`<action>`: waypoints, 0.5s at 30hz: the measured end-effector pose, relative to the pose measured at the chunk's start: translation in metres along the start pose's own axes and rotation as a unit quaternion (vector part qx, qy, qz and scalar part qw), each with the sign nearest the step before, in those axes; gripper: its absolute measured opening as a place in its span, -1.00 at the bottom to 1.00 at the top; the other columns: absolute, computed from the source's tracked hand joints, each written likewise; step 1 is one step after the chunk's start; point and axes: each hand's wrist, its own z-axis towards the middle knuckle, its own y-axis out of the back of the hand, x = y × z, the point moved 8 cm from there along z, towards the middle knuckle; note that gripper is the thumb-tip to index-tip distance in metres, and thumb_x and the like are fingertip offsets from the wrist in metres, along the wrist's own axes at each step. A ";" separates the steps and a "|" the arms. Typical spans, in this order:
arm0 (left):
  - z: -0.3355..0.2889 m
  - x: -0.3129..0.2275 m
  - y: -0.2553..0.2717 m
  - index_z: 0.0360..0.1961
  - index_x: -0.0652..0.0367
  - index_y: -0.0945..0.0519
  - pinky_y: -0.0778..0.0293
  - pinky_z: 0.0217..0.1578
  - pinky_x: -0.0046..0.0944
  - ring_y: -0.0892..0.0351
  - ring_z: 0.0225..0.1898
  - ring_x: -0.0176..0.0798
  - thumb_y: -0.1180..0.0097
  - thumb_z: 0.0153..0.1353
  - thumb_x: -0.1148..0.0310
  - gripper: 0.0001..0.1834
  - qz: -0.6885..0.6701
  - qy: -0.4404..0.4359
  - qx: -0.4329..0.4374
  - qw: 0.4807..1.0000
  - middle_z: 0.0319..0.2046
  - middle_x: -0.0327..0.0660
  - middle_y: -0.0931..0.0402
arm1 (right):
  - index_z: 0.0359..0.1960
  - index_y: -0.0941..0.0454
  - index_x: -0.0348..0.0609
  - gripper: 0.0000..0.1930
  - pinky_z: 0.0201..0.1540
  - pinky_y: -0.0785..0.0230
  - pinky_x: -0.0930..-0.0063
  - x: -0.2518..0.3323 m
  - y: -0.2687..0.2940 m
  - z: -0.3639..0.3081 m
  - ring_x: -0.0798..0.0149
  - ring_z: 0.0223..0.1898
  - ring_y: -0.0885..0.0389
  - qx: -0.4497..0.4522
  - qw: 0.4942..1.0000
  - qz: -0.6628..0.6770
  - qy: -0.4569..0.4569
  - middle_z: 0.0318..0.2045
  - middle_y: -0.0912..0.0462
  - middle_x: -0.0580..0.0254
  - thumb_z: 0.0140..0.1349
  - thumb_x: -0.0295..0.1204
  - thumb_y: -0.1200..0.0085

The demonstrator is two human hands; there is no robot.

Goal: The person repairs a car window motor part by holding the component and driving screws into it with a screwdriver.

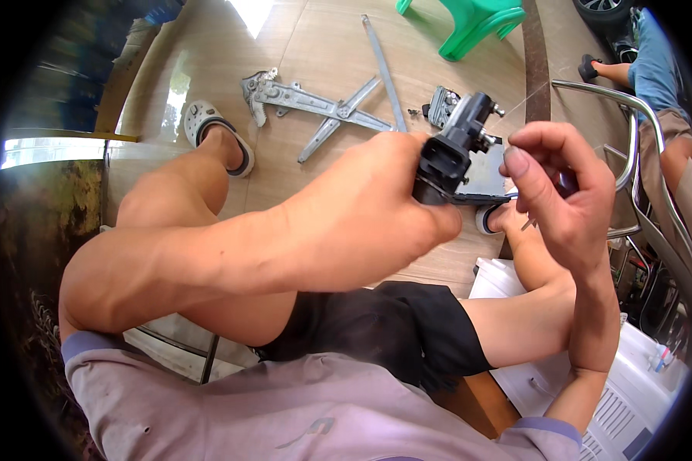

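Observation:
My left hand [377, 203] is closed around a small electric motor [457, 142] with a black plastic housing, an open connector socket and metal screw posts. It is held up in front of my knees. Just to its right, my right hand [569, 211] is curled, its thumb and forefinger close together near the screw posts. A slim tool [567, 184] with a dark handle is tucked in that palm, and a thin metal end shows below the fingers. Whether the fingertips also pinch something small cannot be made out.
On the tiled floor lie a metal window regulator [315, 104] with crossed arms and another motor-like part [442, 106]. A flat grey box [484, 173] is behind my hands. A green plastic stool [477, 23] stands at the back, a metal-framed chair [638, 115] and another person [661, 84] at right.

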 end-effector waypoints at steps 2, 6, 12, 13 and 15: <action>0.001 -0.001 0.002 -0.42 0.29 -0.54 -0.29 -0.51 -0.33 -0.40 -0.52 -0.44 -0.21 0.21 0.43 -0.84 -0.005 -0.010 0.012 1.000 -0.57 -0.30 -0.47 | -0.06 -0.58 -0.29 -0.79 -0.52 -0.30 0.72 -0.011 0.009 0.005 0.62 -0.55 -0.48 -0.002 1.000 -0.014 -0.015 -0.40 -0.68 0.30 0.40 -0.40 -0.21; -0.002 0.001 0.007 -0.39 0.30 -0.57 -0.33 -0.48 -0.31 -0.45 -0.49 -0.41 -0.21 0.18 0.37 -0.82 -0.057 -0.011 0.008 0.998 -0.54 -0.24 -0.52 | -0.14 -0.64 -0.29 -0.83 -0.50 -0.35 0.62 -0.023 0.025 0.003 0.56 -0.51 -0.50 -0.029 0.997 -0.039 -0.060 -0.49 -0.62 0.38 0.35 -0.44 -0.23; -0.002 0.006 0.030 -0.35 0.34 -0.58 -0.47 -0.44 -0.29 -0.57 -0.38 -0.31 -0.23 0.17 0.38 -0.80 -0.071 -0.053 -0.081 0.993 -0.42 -0.13 -0.59 | -0.03 -0.56 -0.31 -0.78 -0.42 -0.46 0.52 -0.013 0.025 -0.009 0.47 -0.51 -0.57 0.006 0.993 -0.116 -0.027 -0.41 -0.70 0.22 0.35 -0.50 -0.06; -0.004 0.005 0.032 -0.34 0.35 -0.58 -0.51 -0.43 -0.27 -0.59 -0.38 -0.29 -0.25 0.17 0.39 -0.80 -0.105 -0.060 -0.097 0.988 -0.43 -0.12 -0.59 | -0.01 -0.56 -0.30 -0.77 -0.41 -0.47 0.50 -0.011 0.027 -0.012 0.43 -0.51 -0.59 -0.001 0.994 -0.107 -0.020 -0.39 -0.71 0.19 0.35 -0.49 -0.04; -0.015 0.006 0.036 -0.29 0.35 -0.57 -0.57 -0.44 -0.24 -0.63 -0.39 -0.24 -0.26 0.15 0.45 -0.82 -0.129 -0.068 -0.131 0.981 -0.41 -0.11 -0.59 | -0.03 -0.59 -0.27 -0.77 -0.27 -0.54 0.32 0.002 0.028 -0.016 0.15 -0.37 -0.75 -0.011 0.993 -0.118 -0.007 -0.37 -0.75 -0.04 0.31 -0.51 -0.05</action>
